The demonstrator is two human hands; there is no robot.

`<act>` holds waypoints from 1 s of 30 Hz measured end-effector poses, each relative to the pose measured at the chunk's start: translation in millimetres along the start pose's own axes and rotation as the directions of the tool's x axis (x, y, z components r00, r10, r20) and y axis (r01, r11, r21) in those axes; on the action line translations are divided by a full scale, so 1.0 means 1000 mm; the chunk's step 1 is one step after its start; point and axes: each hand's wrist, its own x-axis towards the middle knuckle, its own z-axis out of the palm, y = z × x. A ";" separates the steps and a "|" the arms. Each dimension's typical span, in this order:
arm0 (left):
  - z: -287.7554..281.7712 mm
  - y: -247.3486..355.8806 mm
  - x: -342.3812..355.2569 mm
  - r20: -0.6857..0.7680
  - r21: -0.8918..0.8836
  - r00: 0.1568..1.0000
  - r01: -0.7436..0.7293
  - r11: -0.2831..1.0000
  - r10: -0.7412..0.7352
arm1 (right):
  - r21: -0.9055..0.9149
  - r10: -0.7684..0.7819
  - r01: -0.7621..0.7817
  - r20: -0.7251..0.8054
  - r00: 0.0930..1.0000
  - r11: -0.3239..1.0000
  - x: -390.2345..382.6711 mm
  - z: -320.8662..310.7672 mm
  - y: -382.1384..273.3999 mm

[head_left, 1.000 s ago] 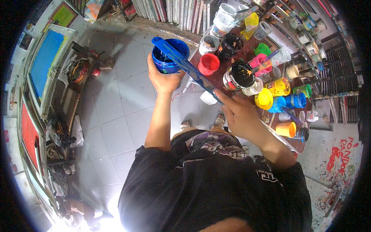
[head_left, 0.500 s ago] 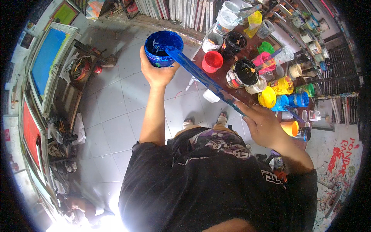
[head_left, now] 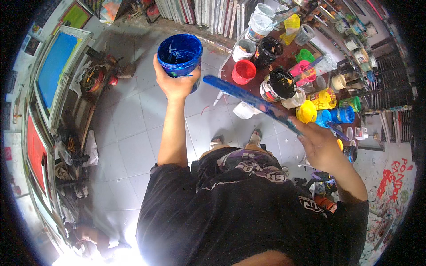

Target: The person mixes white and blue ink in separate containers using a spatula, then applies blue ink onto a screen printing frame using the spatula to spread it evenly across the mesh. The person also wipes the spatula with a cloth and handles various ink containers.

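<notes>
My left hand (head_left: 176, 84) is wrapped round a tub of blue paint (head_left: 180, 55), held up over the floor with its open mouth facing me. Wet blue paint coats its inner wall and rim. In my right hand (head_left: 316, 144) is a long flat stirring stick (head_left: 250, 101), smeared with blue along its length. The stick slants up to the left, and its rounded tip lies just right of the tub, apart from it. My fingers close on the stick's lower right end.
On the right, a dark red table (head_left: 227, 71) carries several paint tubs, among them a red tub (head_left: 243, 72), a black-smeared bucket (head_left: 278, 85) and a yellow tub (head_left: 306, 111). Framed screens (head_left: 55, 68) lean at the left. Upright frames (head_left: 217, 15) line the back. Tiled floor (head_left: 128, 146) lies below.
The stick has come out of the blue tub and moved right and down with my right hand. My left hand and the tub have shifted slightly left.
</notes>
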 end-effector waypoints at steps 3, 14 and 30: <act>-0.002 0.002 0.006 0.014 -0.026 1.000 0.007 1.000 -0.006 | 0.024 -0.123 0.126 -0.090 0.988 0.992 -0.004 0.023 0.027; 0.011 -0.019 -0.031 0.210 -0.128 0.952 0.250 0.960 -0.220 | 0.979 0.003 -0.100 0.102 0.995 0.177 0.078 0.062 0.060; 0.013 0.058 -0.051 0.509 -0.212 0.854 0.243 0.947 -0.105 | 0.987 0.165 0.097 -0.117 0.979 0.125 0.111 0.073 0.037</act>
